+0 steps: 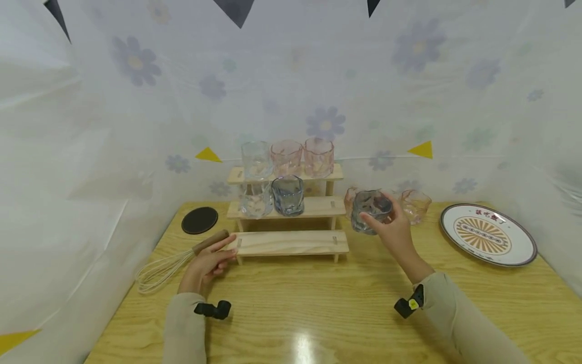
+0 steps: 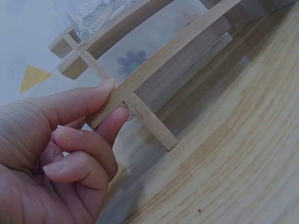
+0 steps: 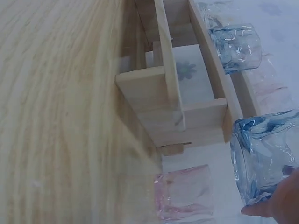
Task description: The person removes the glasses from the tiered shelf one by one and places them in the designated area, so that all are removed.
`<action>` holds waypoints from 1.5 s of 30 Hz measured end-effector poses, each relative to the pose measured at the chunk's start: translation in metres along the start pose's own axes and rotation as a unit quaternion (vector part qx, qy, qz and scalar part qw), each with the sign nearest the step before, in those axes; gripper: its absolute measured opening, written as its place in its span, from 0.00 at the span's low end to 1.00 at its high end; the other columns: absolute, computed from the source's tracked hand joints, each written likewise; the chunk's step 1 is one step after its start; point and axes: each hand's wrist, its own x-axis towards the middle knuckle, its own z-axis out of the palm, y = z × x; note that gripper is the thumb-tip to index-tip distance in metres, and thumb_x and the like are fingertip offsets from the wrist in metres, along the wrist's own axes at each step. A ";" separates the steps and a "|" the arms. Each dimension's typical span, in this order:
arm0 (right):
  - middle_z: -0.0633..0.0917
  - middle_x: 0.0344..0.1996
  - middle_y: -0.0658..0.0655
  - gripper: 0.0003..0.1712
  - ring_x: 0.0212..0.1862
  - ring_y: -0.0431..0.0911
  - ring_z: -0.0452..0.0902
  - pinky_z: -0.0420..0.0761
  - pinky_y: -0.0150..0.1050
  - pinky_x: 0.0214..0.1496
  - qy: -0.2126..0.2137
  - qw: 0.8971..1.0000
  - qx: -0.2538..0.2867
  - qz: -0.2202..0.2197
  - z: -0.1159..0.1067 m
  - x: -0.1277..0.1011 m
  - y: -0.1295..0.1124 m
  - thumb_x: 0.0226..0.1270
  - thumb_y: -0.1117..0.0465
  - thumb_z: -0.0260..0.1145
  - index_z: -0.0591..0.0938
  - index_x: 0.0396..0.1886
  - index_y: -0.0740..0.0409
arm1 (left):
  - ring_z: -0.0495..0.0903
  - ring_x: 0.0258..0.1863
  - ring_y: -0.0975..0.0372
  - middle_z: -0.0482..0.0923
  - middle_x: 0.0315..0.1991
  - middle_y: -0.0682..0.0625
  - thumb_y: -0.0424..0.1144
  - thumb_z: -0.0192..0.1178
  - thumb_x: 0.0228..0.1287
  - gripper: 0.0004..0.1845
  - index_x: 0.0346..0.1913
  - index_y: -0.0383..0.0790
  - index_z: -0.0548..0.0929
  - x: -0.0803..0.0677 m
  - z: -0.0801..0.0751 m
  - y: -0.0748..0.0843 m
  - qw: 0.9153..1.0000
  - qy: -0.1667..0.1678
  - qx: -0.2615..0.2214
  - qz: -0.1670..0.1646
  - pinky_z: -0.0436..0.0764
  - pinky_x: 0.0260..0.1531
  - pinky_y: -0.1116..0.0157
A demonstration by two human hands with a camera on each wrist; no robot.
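Note:
My left hand (image 1: pixel 212 260) pinches the left end of the lowest step of a three-step wooden rack (image 1: pixel 291 243), thumb on top and forefinger beneath in the left wrist view. My right hand (image 1: pixel 394 228) grips a blue-grey glass (image 1: pixel 364 215) to the right of the rack. In the right wrist view this glass (image 3: pixel 261 154) is held by fingers at its lower right. A darker blue glass (image 1: pixel 288 196) and a clear glass (image 1: pixel 256 201) stand on the middle step. Along the top step are one clear glass (image 1: pixel 256 160) and two pink glasses (image 1: pixel 319 158).
Behind the held glass stands a partly hidden pink glass (image 1: pixel 349 201), with another pink glass (image 1: pixel 416 207) to its right. A patterned plate (image 1: pixel 488 235) lies at the far right. On the left are a whisk (image 1: pixel 168 268) and a black round coaster (image 1: pixel 200 220).

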 end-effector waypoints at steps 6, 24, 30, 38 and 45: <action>0.68 0.63 0.66 0.48 0.60 0.57 0.69 0.73 0.26 0.40 -0.021 0.999 -0.001 0.037 0.000 0.002 0.019 0.57 0.48 0.72 0.59 0.72 0.56 | 0.59 0.13 0.70 0.82 0.29 0.54 0.36 0.60 0.65 0.33 0.72 0.47 0.62 -0.001 0.001 0.000 1.000 -0.002 0.000 -0.001 0.60 0.13 0.74; 0.52 0.72 0.67 0.56 0.71 0.63 0.47 0.56 0.58 0.67 -0.061 0.991 0.016 0.114 0.018 0.009 0.053 0.56 0.46 0.72 0.51 0.74 0.61 | 0.58 0.12 0.70 0.83 0.30 0.52 0.36 0.61 0.65 0.33 0.72 0.47 0.63 0.000 0.001 -0.001 1.000 0.000 -0.015 -0.006 0.60 0.12 0.74; 0.53 0.72 0.66 0.54 0.72 0.62 0.47 0.56 0.58 0.67 -0.063 0.990 0.018 0.121 0.021 0.012 0.057 0.58 0.47 0.71 0.51 0.74 0.60 | 0.58 0.12 0.70 0.83 0.29 0.53 0.36 0.62 0.64 0.34 0.72 0.48 0.63 0.001 0.000 -0.001 1.000 0.002 -0.012 -0.010 0.60 0.12 0.74; 0.53 0.72 0.66 0.52 0.71 0.61 0.48 0.58 0.57 0.67 -0.065 0.989 0.014 0.135 0.025 0.015 0.060 0.59 0.47 0.70 0.52 0.74 0.57 | 0.58 0.12 0.70 0.83 0.30 0.53 0.37 0.61 0.65 0.34 0.72 0.48 0.62 0.000 0.000 0.001 1.000 0.003 -0.004 -0.009 0.60 0.12 0.74; 0.58 0.69 0.66 0.48 0.70 0.60 0.52 0.62 0.56 0.65 -0.062 0.989 0.027 0.130 0.028 0.014 0.061 0.58 0.49 0.71 0.55 0.71 0.59 | 0.58 0.12 0.70 0.82 0.27 0.54 0.36 0.61 0.65 0.33 0.72 0.47 0.63 -0.001 0.001 0.000 1.000 0.005 -0.007 -0.011 0.60 0.12 0.74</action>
